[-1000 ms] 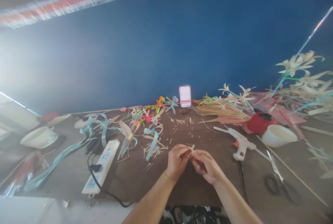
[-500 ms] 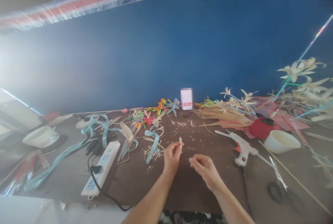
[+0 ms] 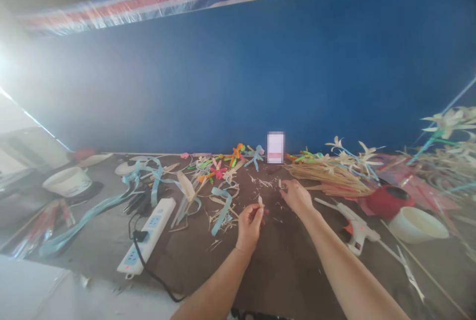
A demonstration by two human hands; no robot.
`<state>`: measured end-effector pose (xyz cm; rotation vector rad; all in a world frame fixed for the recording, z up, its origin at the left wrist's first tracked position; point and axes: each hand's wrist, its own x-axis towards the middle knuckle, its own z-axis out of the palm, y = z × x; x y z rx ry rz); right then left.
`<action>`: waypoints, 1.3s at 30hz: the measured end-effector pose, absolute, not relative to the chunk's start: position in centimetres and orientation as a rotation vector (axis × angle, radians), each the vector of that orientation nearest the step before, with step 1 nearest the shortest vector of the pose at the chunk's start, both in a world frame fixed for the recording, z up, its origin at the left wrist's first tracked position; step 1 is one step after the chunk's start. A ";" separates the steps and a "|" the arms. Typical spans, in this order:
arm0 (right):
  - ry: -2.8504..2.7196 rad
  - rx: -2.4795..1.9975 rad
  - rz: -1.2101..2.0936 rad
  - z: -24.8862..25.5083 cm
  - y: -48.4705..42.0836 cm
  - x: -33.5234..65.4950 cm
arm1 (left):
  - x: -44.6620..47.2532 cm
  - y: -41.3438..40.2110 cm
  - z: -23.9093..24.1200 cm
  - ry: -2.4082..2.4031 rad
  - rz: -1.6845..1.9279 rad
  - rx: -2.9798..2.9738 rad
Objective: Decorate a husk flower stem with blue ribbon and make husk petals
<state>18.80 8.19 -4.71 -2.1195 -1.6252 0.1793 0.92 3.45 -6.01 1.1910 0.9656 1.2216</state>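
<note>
My left hand (image 3: 249, 224) hovers over the brown table (image 3: 282, 260), its fingertips pinched on a small pale straw piece (image 3: 260, 201) that sticks up. My right hand (image 3: 296, 195) is stretched forward over the table, fingers curled down onto the loose straw scraps (image 3: 266, 182) near the middle; whether it holds one I cannot see. A bundle of long straw strips (image 3: 327, 173) lies just right of that hand.
A white glue gun (image 3: 355, 228) lies to the right, with a red pot (image 3: 386, 201), a white bowl (image 3: 418, 224) and scissors (image 3: 409, 273). A power strip (image 3: 147, 235) with black cable, light blue ribbons (image 3: 219, 203) and coloured straw figures (image 3: 223, 161) lie left. A blue wall (image 3: 238, 77) backs the table.
The hands, together on the straw piece a second ago, have parted. The left keeps the piece; the right has reached forward to the scraps. The view has tilted upward.
</note>
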 end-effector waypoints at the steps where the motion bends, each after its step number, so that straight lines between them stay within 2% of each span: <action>1: -1.629 -2.125 0.192 -5.0 8.7 18.7 | 0.9 3.4 -6.1 0.957 1.219 1.189; 10: -1.501 -1.999 0.367 -4.6 8.6 17.8 | 0.9 3.4 -6.5 0.922 1.217 1.117; 16: -1.309 -1.758 0.745 -4.3 3.2 15.4 | 1.1 3.3 -6.4 0.883 1.227 1.032; 20: -0.923 -1.367 1.138 -5.3 0.8 14.2 | 1.1 3.1 -6.4 0.855 1.126 1.105; 26: -0.729 -1.197 1.066 -5.9 1.0 13.5 | 1.1 3.1 -6.4 0.914 1.004 1.243; 32: -0.679 -0.995 1.170 -5.6 0.4 12.8 | 1.3 3.3 -6.3 0.918 1.055 1.236; 39: -0.861 -1.122 1.082 -5.8 0.2 12.3 | 1.2 3.4 -6.3 0.950 1.120 1.202</action>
